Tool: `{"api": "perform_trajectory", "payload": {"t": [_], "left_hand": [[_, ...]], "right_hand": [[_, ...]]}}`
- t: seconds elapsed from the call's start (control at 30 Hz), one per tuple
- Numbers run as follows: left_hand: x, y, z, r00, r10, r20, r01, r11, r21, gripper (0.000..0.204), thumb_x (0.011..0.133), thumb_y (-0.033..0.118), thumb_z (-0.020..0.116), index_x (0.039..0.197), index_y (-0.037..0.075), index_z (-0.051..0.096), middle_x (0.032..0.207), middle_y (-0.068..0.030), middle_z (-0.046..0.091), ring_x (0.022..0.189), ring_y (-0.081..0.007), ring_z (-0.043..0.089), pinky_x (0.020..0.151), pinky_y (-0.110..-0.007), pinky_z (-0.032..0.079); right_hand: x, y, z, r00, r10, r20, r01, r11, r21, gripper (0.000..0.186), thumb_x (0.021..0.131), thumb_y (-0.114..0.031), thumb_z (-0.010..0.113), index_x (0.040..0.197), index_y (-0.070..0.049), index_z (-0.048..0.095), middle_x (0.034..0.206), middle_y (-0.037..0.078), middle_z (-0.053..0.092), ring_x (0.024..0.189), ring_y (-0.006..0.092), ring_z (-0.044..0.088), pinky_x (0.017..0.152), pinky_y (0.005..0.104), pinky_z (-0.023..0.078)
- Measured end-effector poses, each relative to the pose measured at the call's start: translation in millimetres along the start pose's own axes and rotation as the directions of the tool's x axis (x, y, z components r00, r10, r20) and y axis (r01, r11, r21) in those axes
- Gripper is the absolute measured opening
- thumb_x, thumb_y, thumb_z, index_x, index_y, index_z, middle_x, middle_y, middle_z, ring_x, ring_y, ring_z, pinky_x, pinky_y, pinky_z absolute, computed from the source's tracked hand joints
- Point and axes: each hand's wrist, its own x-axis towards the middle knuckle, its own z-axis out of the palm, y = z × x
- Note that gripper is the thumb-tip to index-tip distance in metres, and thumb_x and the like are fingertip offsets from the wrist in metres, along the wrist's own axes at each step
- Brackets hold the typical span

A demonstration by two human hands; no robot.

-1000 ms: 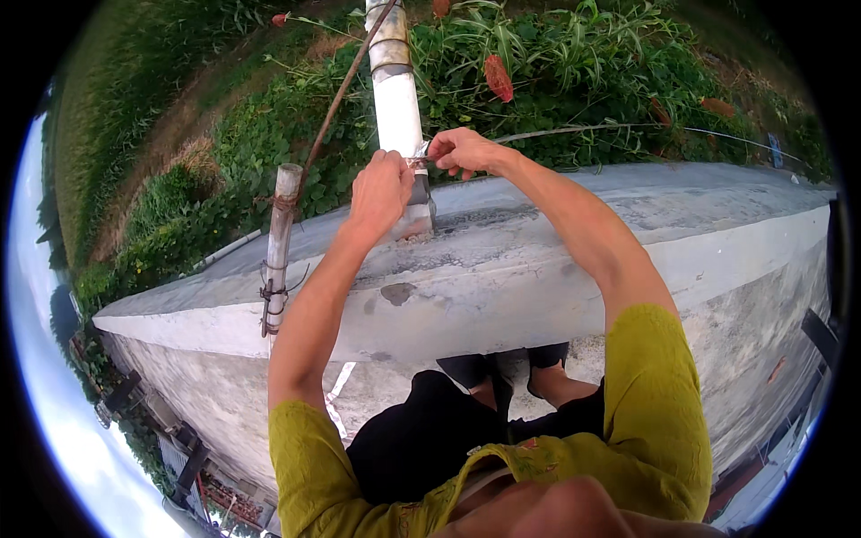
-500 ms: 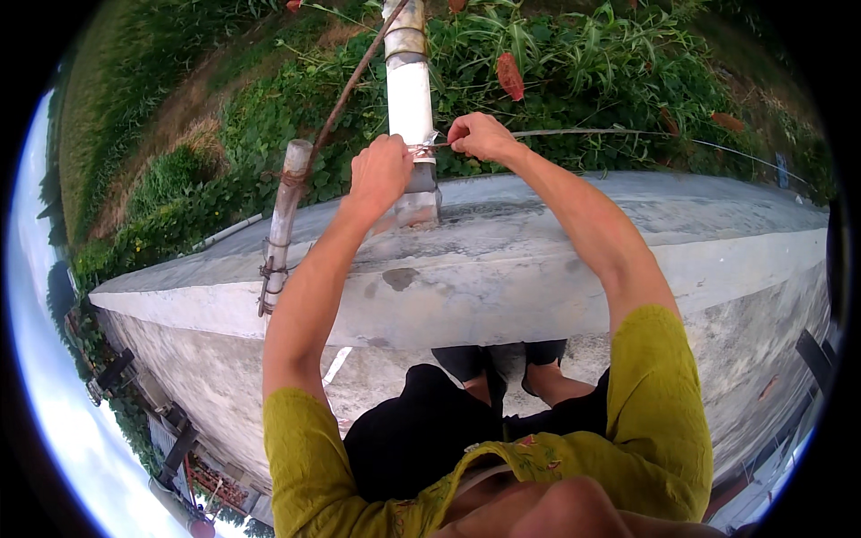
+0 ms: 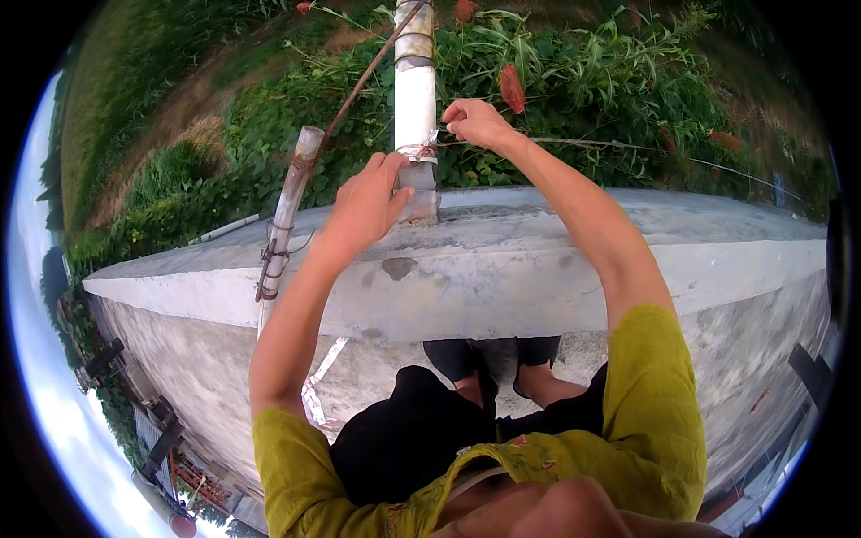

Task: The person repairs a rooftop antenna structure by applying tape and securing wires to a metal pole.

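A white post (image 3: 414,99) stands up from the far side of the concrete wall top, with thin rusty wire (image 3: 418,151) wound round its lower part. My left hand (image 3: 366,208) is beside the post's base, thumb apart from the extended fingers, holding nothing visible; its fingertips are close to the wire winding. Just right of the post, above the winding, my right hand (image 3: 481,124) has its fingers curled toward the thumb. Whatever lies between those fingertips is too small to make out. A long wire (image 3: 619,143) stretches off to the right behind this hand.
A shorter pole (image 3: 289,197), bound with wire, leans at the wall's left, and a rusty rod (image 3: 363,67) slants up from it. The concrete ledge (image 3: 574,260) runs across in front of me. Green plants (image 3: 583,72) with red seed heads grow beyond. A shiny strip (image 3: 318,381) lies below.
My left hand has come off the wire winding, dropping down and left as its fingers loosened. My right hand has lifted slightly from the wire beside the post.
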Motion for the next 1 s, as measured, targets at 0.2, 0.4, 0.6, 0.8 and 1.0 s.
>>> {"api": "perform_trajectory", "payload": {"t": [0.2, 0.4, 0.6, 0.8, 1.0], "left_hand": [[-62, 8, -14, 0.992, 0.118, -0.047, -0.113, 0.990, 0.086, 0.032, 0.092, 0.016, 0.064, 0.121, 0.008, 0.055, 0.108, -0.0119, 0.060, 0.084, -0.0303, 0.062, 0.085, -0.041, 0.043], [-116, 27, -26, 0.964, 0.027, -0.264, -0.032, 0.999, -0.012, 0.023, 0.090, 0.013, 0.065, 0.112, 0.006, 0.063, 0.102, -0.0091, 0.064, 0.086, -0.0281, 0.062, 0.083, -0.039, 0.043], [-189, 30, -11, 0.899, -0.196, -0.392, 0.050, 0.934, -0.354, 0.020, 0.093, 0.017, 0.066, 0.109, 0.005, 0.065, 0.096, -0.0079, 0.067, 0.090, -0.0215, 0.064, 0.084, -0.035, 0.046], [-265, 77, -20, 0.934, -0.309, -0.182, -0.082, 0.309, -0.947, 0.033, 0.094, 0.033, 0.068, 0.111, 0.005, 0.065, 0.106, -0.0038, 0.067, 0.101, -0.0154, 0.064, 0.094, -0.032, 0.048], [-332, 125, -10, 0.806, -0.249, -0.537, -0.245, 0.685, -0.686, 0.029, 0.082, 0.019, 0.071, 0.106, 0.004, 0.066, 0.110, -0.0122, 0.065, 0.105, -0.0289, 0.062, 0.093, -0.038, 0.047]], "right_hand": [[-31, -20, -47, 1.000, -0.007, 0.020, 0.011, 0.971, -0.237, 0.022, 0.083, -0.019, 0.062, 0.099, -0.005, 0.069, 0.080, 0.008, 0.070, 0.070, 0.0205, 0.066, 0.069, 0.0365, 0.051], [-95, -30, -98, 0.999, -0.009, 0.039, 0.028, 0.855, -0.518, 0.024, 0.087, -0.025, 0.060, 0.095, -0.005, 0.070, 0.080, 0.011, 0.069, 0.081, 0.0287, 0.066, 0.075, 0.0413, 0.050], [-146, -76, -97, 0.993, -0.078, 0.084, 0.109, 0.868, -0.484, 0.019, 0.089, -0.018, 0.061, 0.096, -0.001, 0.065, 0.067, 0.006, 0.057, 0.063, 0.0163, 0.051, 0.063, 0.0330, 0.043], [-166, -180, -23, 0.695, -0.673, 0.251, 0.697, 0.546, -0.465, 0.022, 0.082, -0.004, 0.068, 0.103, -0.005, 0.063, 0.103, 0.008, 0.058, 0.085, 0.0205, 0.057, 0.074, 0.0336, 0.050], [-114, -245, 32, 0.460, -0.733, 0.501, 0.743, 0.009, -0.669, 0.059, 0.077, -0.007, 0.069, 0.133, -0.014, 0.052, 0.128, 0.008, 0.055, 0.123, 0.0283, 0.048, 0.107, 0.0420, 0.035]]}}
